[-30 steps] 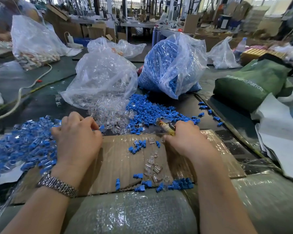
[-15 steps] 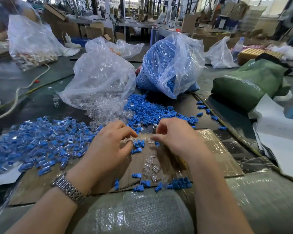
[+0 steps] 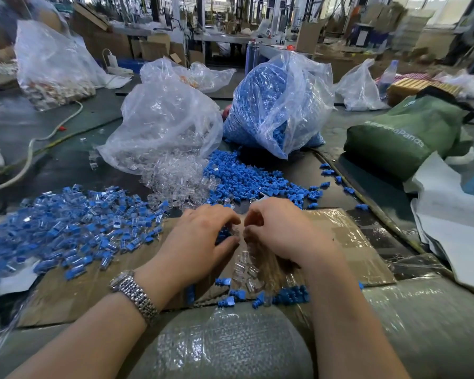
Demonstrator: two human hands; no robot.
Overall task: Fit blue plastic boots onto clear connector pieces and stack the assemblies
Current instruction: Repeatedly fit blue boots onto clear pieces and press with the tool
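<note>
We have both hands meeting over the cardboard sheet (image 3: 99, 291), fingertips almost touching. Our left hand (image 3: 200, 242) curls round a blue boot (image 3: 222, 236), just visible under the fingers; our right hand (image 3: 274, 233) pinches what looks like a clear connector piece (image 3: 237, 231), though it is too small and glassy to be sure. So we judge a fitting is under way.

To the left lies the heap of finished assemblies (image 3: 66, 228), blue with clear tips, a good many done. Plenty is left: loose clear pieces (image 3: 246, 272) and small ribbed boots (image 3: 290, 294) wait near us on the cardboard, with a spill of clear connectors (image 3: 175, 179) and a spill of blue boots (image 3: 244, 181) farther off, each pouring from a crinkled plastic bag. The blue bag (image 3: 274, 105) at far right is nearly full. The boots look matte and soft, the connectors hard and shiny.
</note>
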